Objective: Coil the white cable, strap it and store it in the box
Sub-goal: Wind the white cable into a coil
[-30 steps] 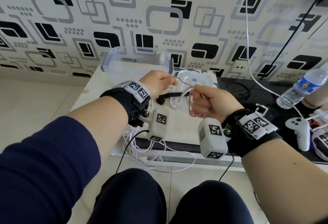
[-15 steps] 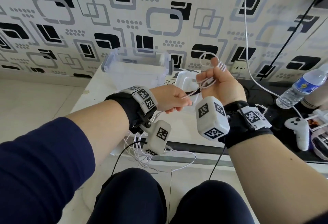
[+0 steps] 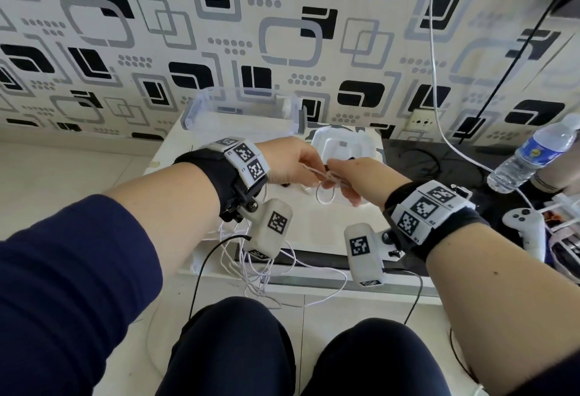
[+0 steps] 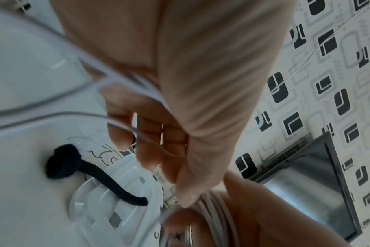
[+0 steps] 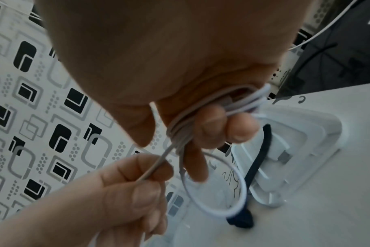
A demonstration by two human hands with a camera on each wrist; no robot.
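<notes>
Both forearms extended forward, hands meeting in front of the body. Left hand point(image 3: 292, 161): fingers curled, thumb and forefinger pinching a strand of the cable point(image 5: 213, 197). Right hand point(image 3: 361, 180): fingers curled around the gathered loops, palm turned down.

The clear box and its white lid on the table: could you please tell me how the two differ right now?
The clear box is see-through and deep, standing open by the wall; the white lid is opaque and shallow. The box appears to hold nothing, while a black strap lies draped across the lid. The box sits at the table's far edge; the lid lies nearer, just behind the hands. Both rest on the white table, untouched.
</notes>
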